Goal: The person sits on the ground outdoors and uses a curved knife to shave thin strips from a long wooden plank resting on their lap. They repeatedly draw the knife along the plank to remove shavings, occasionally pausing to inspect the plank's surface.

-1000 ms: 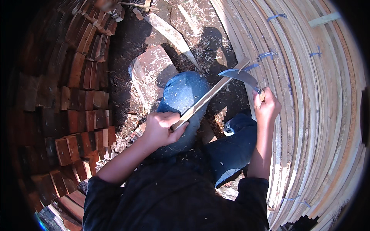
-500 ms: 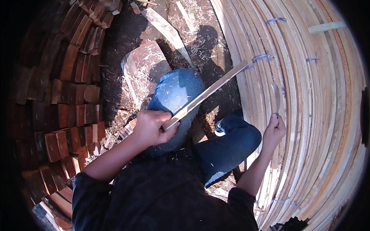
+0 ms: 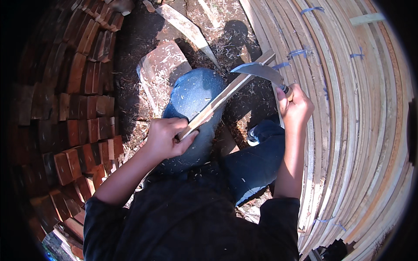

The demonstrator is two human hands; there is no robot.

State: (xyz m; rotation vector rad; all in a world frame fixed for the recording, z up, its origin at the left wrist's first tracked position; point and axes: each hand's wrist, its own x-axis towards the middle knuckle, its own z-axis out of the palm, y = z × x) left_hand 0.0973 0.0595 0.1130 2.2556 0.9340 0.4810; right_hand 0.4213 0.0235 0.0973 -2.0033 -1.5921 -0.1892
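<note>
My left hand (image 3: 167, 137) grips the near end of a narrow wooden strip (image 3: 226, 93), which slants up to the right over my raised knee. In my right hand (image 3: 297, 104) is a sickle (image 3: 259, 70), held by its short wooden handle. Its curved metal blade points left and crosses over the strip near the far end. Whether the blade touches the wood, I cannot tell. Both hands are closed, and the strip's near tip is partly hidden by my left fingers.
Stacked reddish-brown wood blocks (image 3: 74, 122) rise on the left. Long pale wooden strips (image 3: 348, 130), tied with blue bands, fill the right side. A flat wood piece (image 3: 163, 61) and a pointed board (image 3: 187, 26) lie ahead on ground strewn with shavings.
My right hand has swung up and left, bringing the sickle blade from beside the bundles to across the strip. My left hand keeps its hold; the strip has shifted slightly.
</note>
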